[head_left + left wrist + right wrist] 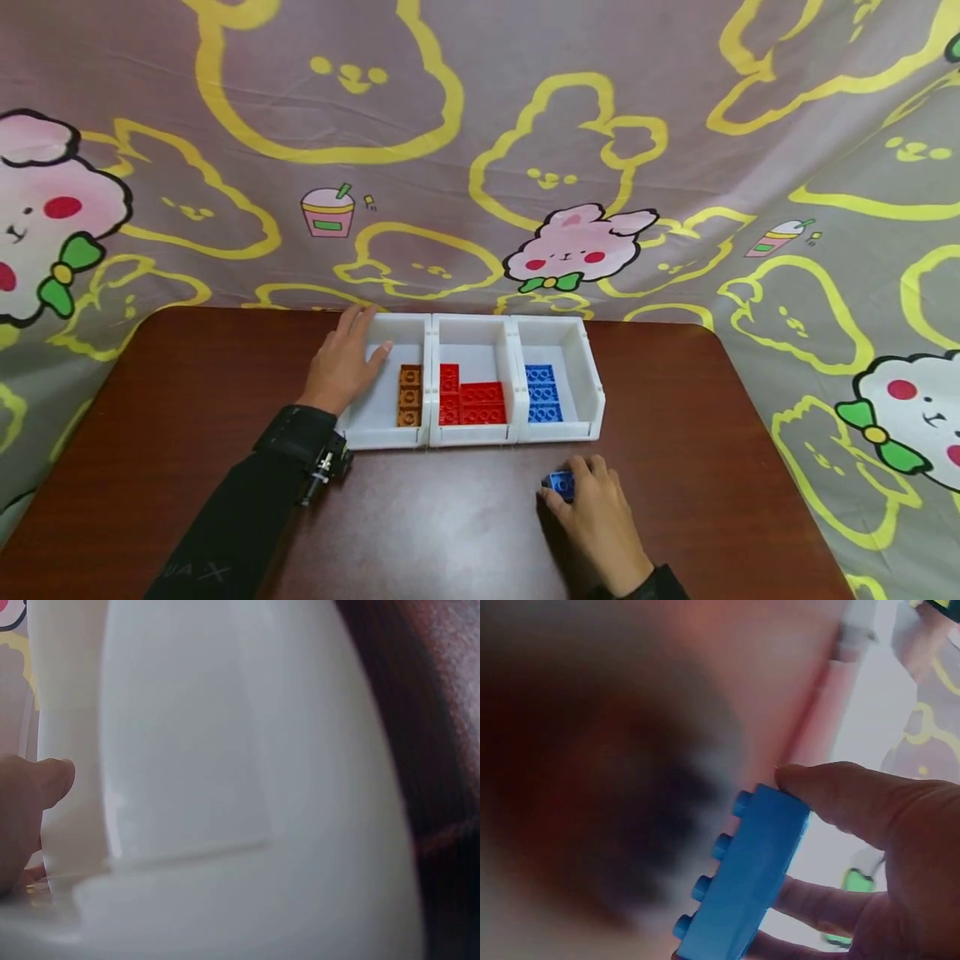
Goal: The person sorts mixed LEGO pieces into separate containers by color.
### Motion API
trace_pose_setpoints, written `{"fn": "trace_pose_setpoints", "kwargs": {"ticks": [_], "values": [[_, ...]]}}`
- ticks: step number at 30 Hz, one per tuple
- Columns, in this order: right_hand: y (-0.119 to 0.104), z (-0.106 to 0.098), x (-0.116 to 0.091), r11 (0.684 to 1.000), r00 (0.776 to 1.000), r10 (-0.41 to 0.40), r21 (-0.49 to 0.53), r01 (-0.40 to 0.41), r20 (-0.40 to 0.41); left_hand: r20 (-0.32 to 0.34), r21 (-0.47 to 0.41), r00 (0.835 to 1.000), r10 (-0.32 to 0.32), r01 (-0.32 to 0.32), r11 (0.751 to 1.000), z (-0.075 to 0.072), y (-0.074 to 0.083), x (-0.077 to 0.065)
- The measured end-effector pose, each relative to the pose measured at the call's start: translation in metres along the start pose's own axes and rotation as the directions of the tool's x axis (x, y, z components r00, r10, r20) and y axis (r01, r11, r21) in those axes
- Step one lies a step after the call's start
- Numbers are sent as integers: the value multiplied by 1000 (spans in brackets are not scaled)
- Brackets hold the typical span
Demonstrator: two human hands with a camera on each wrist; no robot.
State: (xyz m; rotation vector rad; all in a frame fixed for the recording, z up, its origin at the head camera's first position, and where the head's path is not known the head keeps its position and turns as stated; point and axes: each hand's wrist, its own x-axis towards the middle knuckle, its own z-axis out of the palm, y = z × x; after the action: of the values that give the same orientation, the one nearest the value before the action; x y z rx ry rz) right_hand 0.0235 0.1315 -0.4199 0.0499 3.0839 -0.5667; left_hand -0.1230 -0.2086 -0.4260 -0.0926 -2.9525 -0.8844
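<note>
My right hand [600, 521] pinches a blue toy brick [560, 484] between thumb and fingers, in front of the right-hand white bin [600, 400]. In the right wrist view the blue brick [746, 877] shows a row of studs facing left. At the far left, my left hand [341, 367] holds the side wall of the left white bin [382, 440], thumb over the inside, fingers along the wall. In the left wrist view that bin's white plastic [187, 735] fills most of the picture, with the thumb [56, 780] at its edge.
Three white bins stand joined in a row. Orange-brown bricks [409, 397] lie in the left one, red bricks [482, 403] in the middle, blue bricks [543, 393] in the right. The brown table [697, 417] ends at a patterned cloth [420, 192] behind the bins.
</note>
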Motion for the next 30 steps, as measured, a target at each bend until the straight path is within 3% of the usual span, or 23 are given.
{"fn": "trace_pose_setpoints", "kwargs": {"ticks": [4,8,15,22,30], "values": [[-17,-22,30,993,989,-97,61,104,-110,-28,4,1000,12,-12,1000,-2,1,-2],[-28,-32,76,975,979,-148,149,168,-139,-31,8,1000,-7,7,1000,-1,0,-5],[-26,-13,142,986,998,-39,162,44,-40,-15,18,1000,-16,17,1000,7,2,-11],[-25,9,168,995,997,-69,66,71,-22,-30,18,999,-18,18,1000,7,5,-12],[-23,14,177,994,994,-100,40,98,42,-34,21,999,-14,15,1000,9,4,-11]]}}
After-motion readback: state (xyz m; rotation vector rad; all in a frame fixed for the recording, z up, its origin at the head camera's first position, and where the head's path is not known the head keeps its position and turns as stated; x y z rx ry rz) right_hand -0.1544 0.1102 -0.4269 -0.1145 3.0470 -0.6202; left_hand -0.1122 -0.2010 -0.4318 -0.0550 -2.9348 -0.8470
